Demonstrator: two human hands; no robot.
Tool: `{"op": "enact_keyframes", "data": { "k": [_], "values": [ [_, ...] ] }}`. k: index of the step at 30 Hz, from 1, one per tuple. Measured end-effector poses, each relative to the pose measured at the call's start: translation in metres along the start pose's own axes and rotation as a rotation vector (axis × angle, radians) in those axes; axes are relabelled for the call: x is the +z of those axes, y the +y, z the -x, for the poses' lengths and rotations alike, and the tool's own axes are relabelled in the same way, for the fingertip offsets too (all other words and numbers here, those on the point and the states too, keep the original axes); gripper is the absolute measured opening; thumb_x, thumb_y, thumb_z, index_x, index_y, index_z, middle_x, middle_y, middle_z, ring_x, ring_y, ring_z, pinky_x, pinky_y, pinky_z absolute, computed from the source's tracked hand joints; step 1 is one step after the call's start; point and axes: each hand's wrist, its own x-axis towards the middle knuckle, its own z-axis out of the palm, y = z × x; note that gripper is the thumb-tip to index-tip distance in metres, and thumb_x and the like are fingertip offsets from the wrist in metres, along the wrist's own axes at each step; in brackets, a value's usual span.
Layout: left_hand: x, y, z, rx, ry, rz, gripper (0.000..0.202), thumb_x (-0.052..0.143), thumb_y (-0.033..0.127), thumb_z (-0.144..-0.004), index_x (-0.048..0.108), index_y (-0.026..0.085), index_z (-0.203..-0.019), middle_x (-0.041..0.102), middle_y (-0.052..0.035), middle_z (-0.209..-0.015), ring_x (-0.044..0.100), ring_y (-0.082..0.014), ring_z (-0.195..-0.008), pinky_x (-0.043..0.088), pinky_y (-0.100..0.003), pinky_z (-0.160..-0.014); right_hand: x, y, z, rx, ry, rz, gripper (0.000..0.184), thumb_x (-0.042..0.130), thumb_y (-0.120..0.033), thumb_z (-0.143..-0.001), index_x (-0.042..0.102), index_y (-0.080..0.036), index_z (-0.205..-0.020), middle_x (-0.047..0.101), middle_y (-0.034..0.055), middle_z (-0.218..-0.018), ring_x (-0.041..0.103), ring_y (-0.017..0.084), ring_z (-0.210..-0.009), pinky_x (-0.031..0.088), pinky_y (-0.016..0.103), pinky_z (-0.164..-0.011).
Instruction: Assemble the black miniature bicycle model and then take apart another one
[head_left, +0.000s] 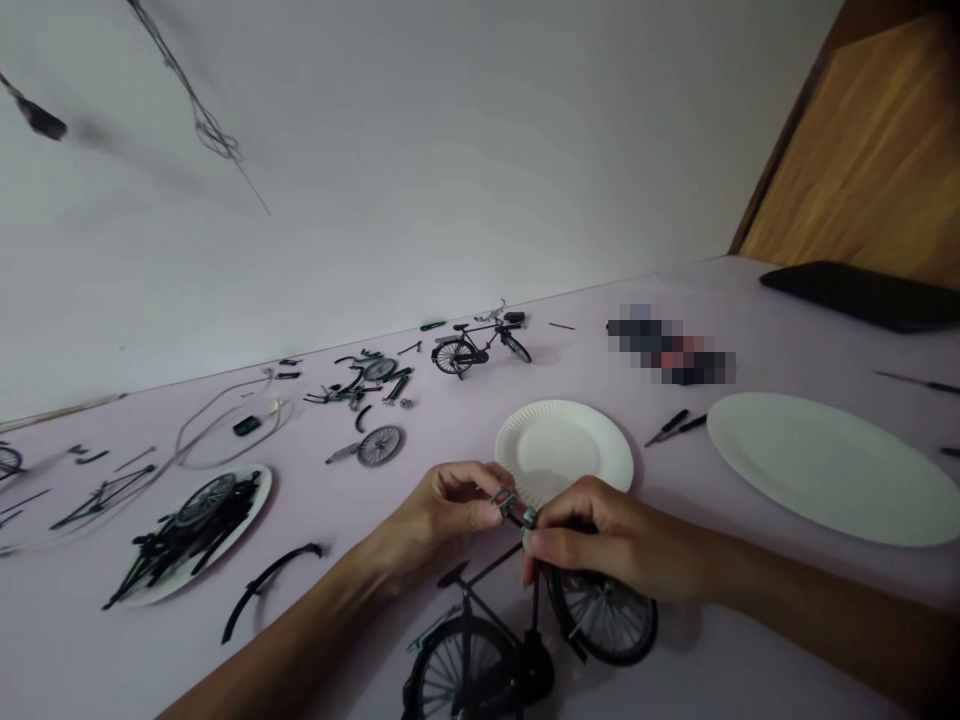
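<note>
Got my left hand (439, 512) and right hand (611, 545) both pinched shut on this small metal part (508, 506), fingers nearly meeting, right above my black model bicycle (480, 640). Can't tell if the part's touching the bike yet. A white paper plate (566, 440) sits just behind my hands, and a paper plate heaped with black parts (253, 510) is off to the left.

Head-worn view faces forward, down, tilted; close over model bicycle (535, 622)
</note>
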Motion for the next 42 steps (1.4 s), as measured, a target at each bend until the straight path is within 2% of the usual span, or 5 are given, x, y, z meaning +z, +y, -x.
{"op": "enact_keyframes", "data": {
  "k": [7,15,29,38,42],
  "values": [
    [-0.006,0.002,-0.001,-0.026,-0.055,-0.005,0.011,0.084,0.014,-0.071,0.075,0.016,-0.077,0.066,-0.0036,-0.090,0.063,-0.0153,-0.087,0.047,-0.028,-0.084,-0.001,-0.002,-0.001,0.025,-0.027,0.033,0.031,0.064,-0.041,-0.091,0.078,-0.013,-0.087,0.043,-0.0045,-0.061,0.036,0.007,-0.056,0.024,0.022,-0.050],
    [-0.008,0.005,-0.001,-0.098,-0.125,0.030,0.014,0.087,0.016,-0.068,0.076,0.014,-0.076,0.066,-0.0048,-0.087,0.063,-0.0147,-0.082,0.048,-0.026,-0.076,0.001,-0.007,0.000,0.074,-0.066,0.125,0.033,0.063,-0.042,-0.091,0.078,-0.012,-0.090,0.049,-0.0023,-0.065,0.041,0.008,-0.061,0.029,0.021,-0.053],
    [-0.010,0.003,-0.004,-0.096,-0.173,0.002,0.019,0.088,0.017,-0.067,0.073,0.012,-0.077,0.067,-0.0042,-0.087,0.064,-0.0134,-0.080,0.048,-0.026,-0.076,0.007,-0.006,-0.001,0.093,0.016,0.230,0.039,0.060,-0.046,-0.091,0.077,-0.012,-0.087,0.052,-0.0018,-0.065,0.045,0.009,-0.063,0.033,0.021,-0.056],
    [-0.004,0.007,-0.003,-0.085,-0.175,-0.041,0.018,0.087,0.018,-0.069,0.071,0.013,-0.076,0.067,-0.0030,-0.085,0.064,-0.0125,-0.078,0.049,-0.025,-0.076,0.010,-0.007,0.003,0.051,0.063,0.288,0.036,0.060,-0.047,-0.092,0.077,-0.015,-0.085,0.064,0.0020,-0.076,0.053,0.012,-0.072,0.040,0.023,-0.066],
    [-0.003,0.018,0.003,-0.045,-0.139,-0.096,0.019,0.081,0.019,-0.077,0.071,0.013,-0.092,0.068,-0.0058,-0.094,0.063,-0.0152,-0.088,0.048,-0.028,-0.084,0.010,-0.005,-0.002,0.018,0.109,0.295,0.042,0.057,-0.051,-0.092,0.076,-0.015,-0.084,0.065,0.0025,-0.074,0.056,0.014,-0.072,0.042,0.024,-0.066]
  ]
}}
